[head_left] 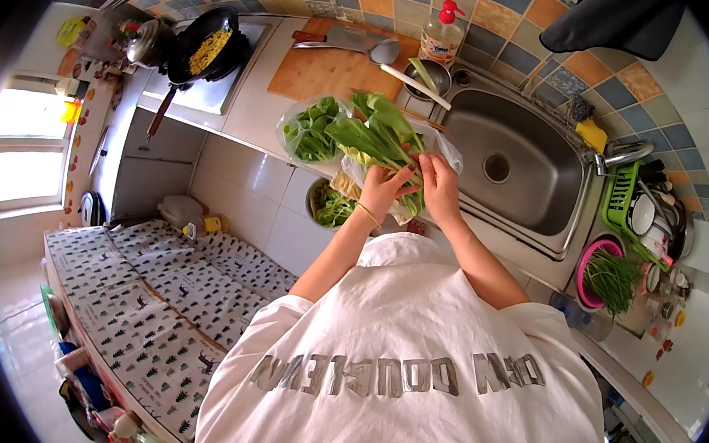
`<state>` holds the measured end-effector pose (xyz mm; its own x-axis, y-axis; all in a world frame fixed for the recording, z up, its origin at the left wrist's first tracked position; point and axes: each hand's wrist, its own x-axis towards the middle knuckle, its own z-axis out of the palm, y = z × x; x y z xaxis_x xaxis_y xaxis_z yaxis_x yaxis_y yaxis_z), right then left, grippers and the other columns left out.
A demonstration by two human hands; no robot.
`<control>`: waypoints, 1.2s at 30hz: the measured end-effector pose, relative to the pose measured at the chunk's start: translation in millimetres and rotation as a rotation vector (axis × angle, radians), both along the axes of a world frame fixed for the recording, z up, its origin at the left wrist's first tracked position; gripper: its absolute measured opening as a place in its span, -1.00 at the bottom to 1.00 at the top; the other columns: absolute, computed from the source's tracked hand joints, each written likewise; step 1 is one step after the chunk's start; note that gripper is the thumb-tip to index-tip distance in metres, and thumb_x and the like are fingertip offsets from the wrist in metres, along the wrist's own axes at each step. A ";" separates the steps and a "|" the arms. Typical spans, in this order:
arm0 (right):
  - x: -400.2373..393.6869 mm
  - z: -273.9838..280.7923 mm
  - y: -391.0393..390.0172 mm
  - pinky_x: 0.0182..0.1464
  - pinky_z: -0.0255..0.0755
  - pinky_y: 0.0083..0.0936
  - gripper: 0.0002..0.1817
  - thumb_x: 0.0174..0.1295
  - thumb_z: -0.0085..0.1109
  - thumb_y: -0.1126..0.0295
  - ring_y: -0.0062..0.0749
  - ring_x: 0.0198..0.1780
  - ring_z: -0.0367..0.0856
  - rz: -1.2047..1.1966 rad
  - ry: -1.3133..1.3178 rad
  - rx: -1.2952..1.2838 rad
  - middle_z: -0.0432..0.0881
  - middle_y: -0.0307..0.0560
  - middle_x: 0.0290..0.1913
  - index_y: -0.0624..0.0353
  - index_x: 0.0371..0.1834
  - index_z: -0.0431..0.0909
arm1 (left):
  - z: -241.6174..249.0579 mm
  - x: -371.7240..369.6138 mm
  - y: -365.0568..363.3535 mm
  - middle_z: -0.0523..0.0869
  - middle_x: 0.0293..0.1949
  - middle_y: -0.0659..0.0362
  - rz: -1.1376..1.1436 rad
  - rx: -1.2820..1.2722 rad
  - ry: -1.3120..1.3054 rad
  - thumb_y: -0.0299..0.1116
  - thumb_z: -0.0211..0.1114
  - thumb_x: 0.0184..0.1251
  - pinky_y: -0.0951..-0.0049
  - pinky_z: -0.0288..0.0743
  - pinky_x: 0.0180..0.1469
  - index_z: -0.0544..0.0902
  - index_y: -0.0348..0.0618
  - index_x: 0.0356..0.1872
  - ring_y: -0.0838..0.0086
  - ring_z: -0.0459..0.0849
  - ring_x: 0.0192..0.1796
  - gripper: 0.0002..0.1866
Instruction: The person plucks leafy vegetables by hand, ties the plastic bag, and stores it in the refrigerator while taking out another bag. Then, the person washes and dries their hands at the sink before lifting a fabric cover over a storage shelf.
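Holding leafy greens (374, 136) in both hands, left (386, 186) and right (439, 178) grips closed (beside the sink (534, 165)).

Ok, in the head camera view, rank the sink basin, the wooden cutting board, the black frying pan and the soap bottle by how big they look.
1. Sink basin, largest.
2. Wooden cutting board.
3. Black frying pan.
4. Soap bottle, smallest.
The fisheye lens shrinks things near the edge, so the gap between board and pan is unsure.
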<state>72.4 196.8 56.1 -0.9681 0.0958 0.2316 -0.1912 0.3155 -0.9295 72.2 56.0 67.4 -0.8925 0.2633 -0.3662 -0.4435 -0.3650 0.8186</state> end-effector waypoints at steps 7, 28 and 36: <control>3.6 7.7 0.3 -0.21 0.54 -0.41 -0.63 0.51 -0.07 0.23 -0.33 -0.26 0.71 -0.062 -0.195 -0.190 0.72 0.01 -0.31 0.33 -0.21 0.61 | 6.2 5.7 -0.6 0.54 0.18 0.15 0.035 0.006 0.012 -0.50 0.14 0.46 0.32 0.67 0.07 0.27 -0.10 0.41 0.39 0.61 0.12 -0.47; -17.5 37.1 28.7 -0.23 0.55 -0.42 -0.67 0.52 -0.16 0.26 -0.32 -0.28 0.74 0.093 -0.120 -0.056 0.75 -0.01 -0.30 0.28 -0.14 0.55 | 44.9 -15.6 -9.0 0.53 0.20 0.07 -0.100 0.007 0.110 -0.51 0.09 0.49 0.28 0.63 0.15 0.29 -0.16 0.38 0.31 0.57 0.20 -0.53; -13.5 11.3 18.9 -0.60 0.25 -0.53 -0.71 0.51 -0.11 0.26 -0.55 -0.65 0.44 -0.024 -0.544 -0.290 0.47 -0.23 -0.65 0.17 -0.33 0.48 | 7.7 -19.0 -2.9 0.58 0.10 0.10 -0.046 -0.277 0.348 -0.58 0.10 0.44 0.38 0.67 0.00 0.44 -0.28 0.22 0.41 0.63 0.06 -0.65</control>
<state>58.8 215.7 67.4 -0.9370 0.1037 -0.3335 0.3384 0.0335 -0.9404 53.2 53.1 75.0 -0.9648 0.2393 -0.1087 -0.1352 -0.0971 0.9860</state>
